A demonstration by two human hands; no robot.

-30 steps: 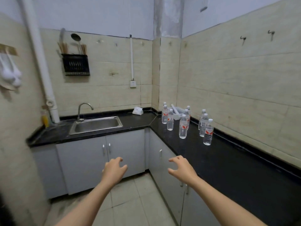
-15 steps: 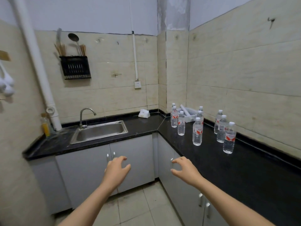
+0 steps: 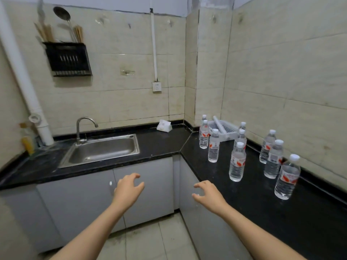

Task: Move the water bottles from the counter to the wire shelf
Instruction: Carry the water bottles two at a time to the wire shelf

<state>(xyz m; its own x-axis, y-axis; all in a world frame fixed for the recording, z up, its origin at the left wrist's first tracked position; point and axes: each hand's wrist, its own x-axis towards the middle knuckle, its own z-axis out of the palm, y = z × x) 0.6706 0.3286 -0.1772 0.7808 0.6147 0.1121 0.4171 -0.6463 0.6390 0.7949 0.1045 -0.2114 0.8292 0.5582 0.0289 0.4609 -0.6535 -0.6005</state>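
Observation:
Several clear water bottles with white caps and red-and-white labels stand upright on the black counter (image 3: 244,199) at the right. The nearest bottle (image 3: 287,178) is close to the right wall; another bottle (image 3: 237,163) stands left of it, and a third (image 3: 213,146) further back. My left hand (image 3: 128,188) hovers in front of the grey cabinet doors with fingers spread and curled, holding nothing. My right hand (image 3: 209,196) hangs at the counter's front edge, fingers apart and empty, short of the bottles. No wire shelf is in view.
A steel sink (image 3: 102,150) with a tap sits in the left counter. A white plastic basket (image 3: 224,129) lies in the corner behind the bottles, a white tissue pack (image 3: 164,126) beside it. A black utensil rack (image 3: 68,60) hangs on the wall. Tiled floor lies below.
The view has come closer to the counter and the bottles look larger and nearer. Both hands stay empty and have risen slightly toward the counter edge.

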